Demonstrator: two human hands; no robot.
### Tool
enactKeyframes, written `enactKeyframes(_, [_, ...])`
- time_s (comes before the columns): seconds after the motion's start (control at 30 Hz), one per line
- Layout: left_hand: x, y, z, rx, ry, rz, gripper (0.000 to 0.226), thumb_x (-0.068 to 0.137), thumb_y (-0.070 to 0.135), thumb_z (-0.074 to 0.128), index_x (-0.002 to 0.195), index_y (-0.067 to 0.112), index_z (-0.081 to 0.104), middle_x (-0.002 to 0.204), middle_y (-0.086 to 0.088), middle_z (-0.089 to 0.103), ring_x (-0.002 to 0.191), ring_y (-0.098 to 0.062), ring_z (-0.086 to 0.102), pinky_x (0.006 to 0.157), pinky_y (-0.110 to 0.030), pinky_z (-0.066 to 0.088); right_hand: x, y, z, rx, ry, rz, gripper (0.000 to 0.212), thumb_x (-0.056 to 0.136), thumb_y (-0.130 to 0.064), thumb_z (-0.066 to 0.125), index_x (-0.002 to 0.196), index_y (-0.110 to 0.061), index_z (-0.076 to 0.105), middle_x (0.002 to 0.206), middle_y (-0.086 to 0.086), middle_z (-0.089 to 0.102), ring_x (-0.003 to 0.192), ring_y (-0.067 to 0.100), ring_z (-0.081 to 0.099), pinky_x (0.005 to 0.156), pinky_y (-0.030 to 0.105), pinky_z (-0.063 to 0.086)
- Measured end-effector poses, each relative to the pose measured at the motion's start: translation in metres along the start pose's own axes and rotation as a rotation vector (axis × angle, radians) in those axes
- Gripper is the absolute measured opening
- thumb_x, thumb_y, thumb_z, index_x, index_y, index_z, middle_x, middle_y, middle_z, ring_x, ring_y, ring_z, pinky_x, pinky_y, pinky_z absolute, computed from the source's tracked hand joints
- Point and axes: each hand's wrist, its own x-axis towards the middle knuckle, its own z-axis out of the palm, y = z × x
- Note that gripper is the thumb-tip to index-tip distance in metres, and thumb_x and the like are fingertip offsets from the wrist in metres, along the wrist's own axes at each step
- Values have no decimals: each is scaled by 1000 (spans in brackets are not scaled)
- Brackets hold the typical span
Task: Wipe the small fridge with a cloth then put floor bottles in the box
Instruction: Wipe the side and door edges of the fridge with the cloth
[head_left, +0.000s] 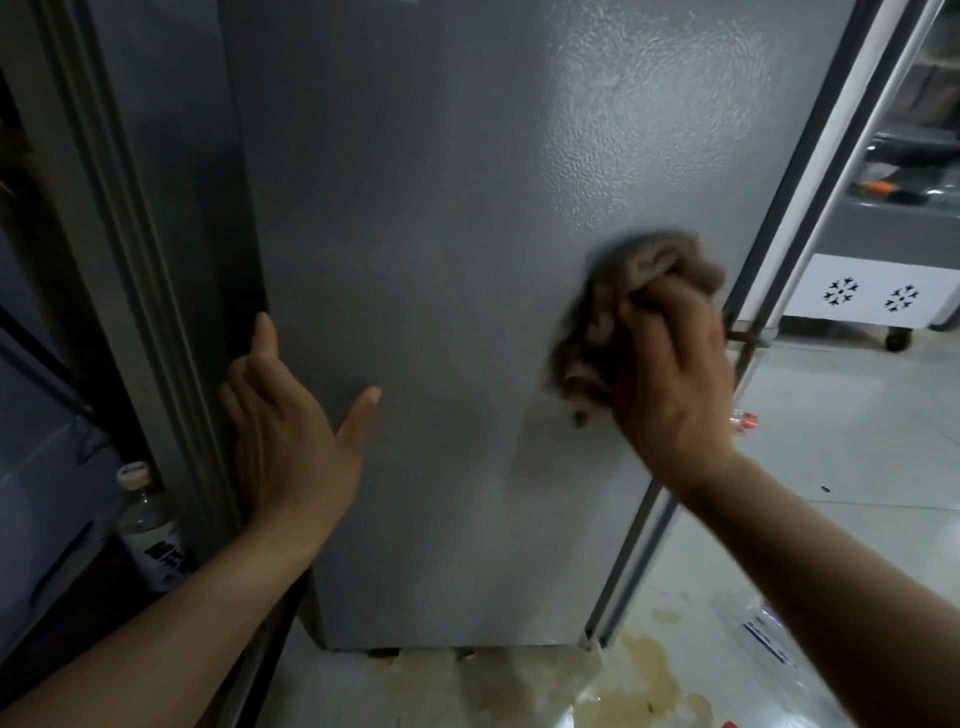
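Observation:
The grey side panel of the small fridge (441, 260) fills the middle of the view. My right hand (675, 384) grips a bunched brown cloth (618, 322) and presses it against the panel near its right edge. My left hand (285, 431) lies flat on the fridge's left edge, fingers straight and thumb spread. A clear plastic bottle (150, 525) with a white cap stands on the floor at the left, beside the fridge. A small bottle with a red cap (744, 420) lies on the floor behind my right hand. Another clear bottle (763, 631) lies at the lower right, partly hidden by my right forearm.
Yellowish stains (639, 675) spread over the pale tiled floor at the fridge's foot. A metal rack post (810, 218) runs along the fridge's right side. Behind it stands a white freezer cabinet on wheels (872, 296) with snowflake marks. Dark furniture crowds the left.

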Motion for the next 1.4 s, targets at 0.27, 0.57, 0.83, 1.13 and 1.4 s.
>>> enactKeyframes(0.27, [-1, -5, 0, -59, -16, 8, 92, 81, 24, 69, 149, 12, 7, 145, -22, 25, 133, -34, 27, 107, -41, 26, -85, -6, -15, -67, -398, -46, 36, 81, -11, 51, 117, -6, 51, 106, 17, 59, 90, 27, 46, 71, 39, 51])
enactKeyframes(0.57, [-4, -12, 8, -96, 1, 12, 88, 81, 24, 63, 148, 12, 7, 142, -23, 27, 130, -35, 30, 108, -43, 27, -3, 31, -28, -194, -13, 204, 29, 92, -6, 39, 116, 0, 53, 120, 25, 52, 96, 31, 38, 81, 38, 31])
enactKeyframes(0.83, [-35, -40, 22, -101, -106, -79, 81, 82, 37, 57, 144, 13, 11, 143, -20, 29, 130, -37, 36, 106, -54, 33, -134, 25, -10, -192, -366, 65, 52, 74, -11, 66, 120, -3, 44, 115, 17, 41, 89, 33, 40, 69, 44, 48])
enactKeyframes(1.13, [-47, -48, 27, -76, -112, -127, 84, 81, 29, 65, 144, 15, 11, 140, -21, 28, 129, -37, 35, 106, -54, 33, -81, 27, -16, -68, -237, 97, 17, 89, -19, 47, 102, -9, 44, 99, 14, 48, 83, 25, 41, 69, 33, 34])
enactKeyframes(1.4, [-52, -49, 28, 33, -48, -98, 83, 79, 43, 59, 143, 12, 15, 134, -25, 33, 123, -38, 34, 105, -52, 32, -150, 3, 6, -106, -379, -104, 61, 69, -4, 71, 123, -14, 44, 111, 11, 39, 88, 30, 39, 75, 39, 35])
